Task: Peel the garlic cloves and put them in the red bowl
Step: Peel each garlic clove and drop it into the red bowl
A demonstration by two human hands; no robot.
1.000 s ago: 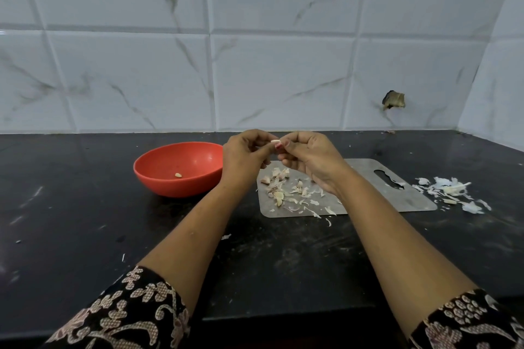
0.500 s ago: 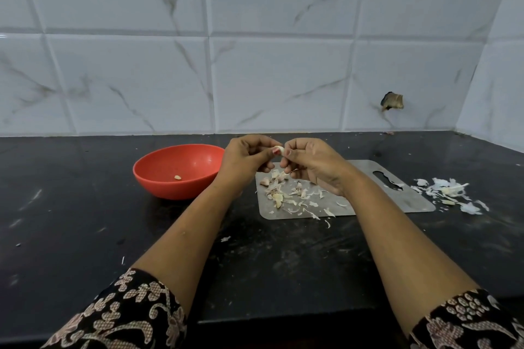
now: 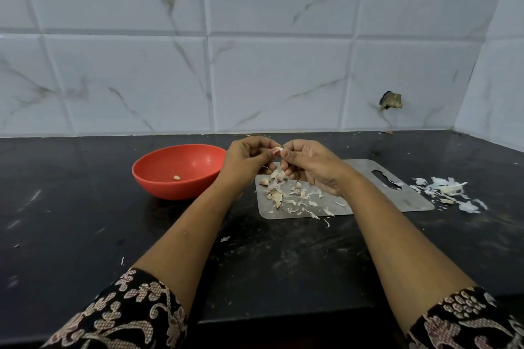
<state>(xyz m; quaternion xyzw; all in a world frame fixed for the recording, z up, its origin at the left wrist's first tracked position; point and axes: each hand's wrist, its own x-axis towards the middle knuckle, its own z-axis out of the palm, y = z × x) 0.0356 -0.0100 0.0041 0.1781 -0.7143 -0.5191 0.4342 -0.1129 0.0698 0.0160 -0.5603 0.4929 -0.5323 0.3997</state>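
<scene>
While my left hand (image 3: 246, 157) and right hand (image 3: 307, 161) both pinch one garlic clove (image 3: 278, 149) above the steel board (image 3: 365, 198), it could squirt from slick fingertips and miss the red bowl (image 3: 158, 176) just left.

garlic clove (image 3: 278, 148) mostly hidden by fingers (image 3: 287, 150), board (image 3: 365, 171) partly behind right forearm (image 3: 397, 235), sleeves (image 3: 127, 314) cut off below

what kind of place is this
Most likely a home kitchen: a black stone countertop against a marble-look tiled wall, a red bowl beside a metal cutting board littered with garlic skins, and the left hand and right hand pinching a garlic clove above it.
</scene>
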